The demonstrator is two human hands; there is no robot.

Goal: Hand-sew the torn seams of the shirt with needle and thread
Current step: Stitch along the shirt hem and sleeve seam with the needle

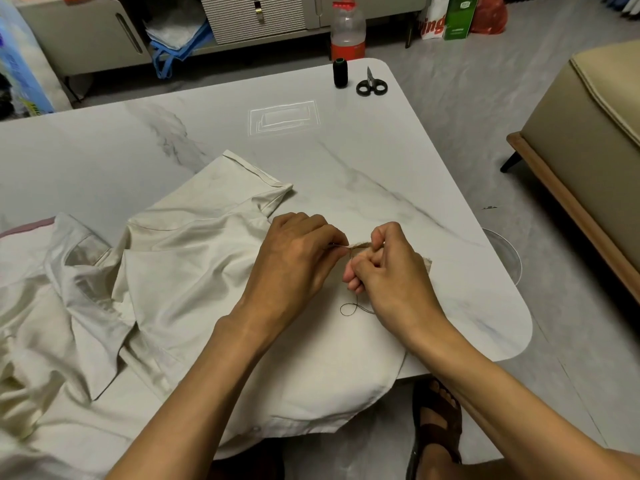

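I see both hands curled, pinching the shirt (pixel 194 271) edge: left hand (pixel 294 259), right hand (pixel 389 268) at its 3 o'clock. Thread (pixel 349 308) loops at 6 o'clock below them. Scissors (pixel 371 85) lie at the table's 1 o'clock.

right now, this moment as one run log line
left hand: pinches thin metal needle | right hand: grips cream fabric shirt edge | dark thread: loops on shirt | black scissors, black spool: far corner

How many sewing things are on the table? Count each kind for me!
Cream cotton shirt: 1
Black spool of thread: 1
Small black-handled scissors: 1
Loose dark thread: 1
Thin needle: 1
Total: 5
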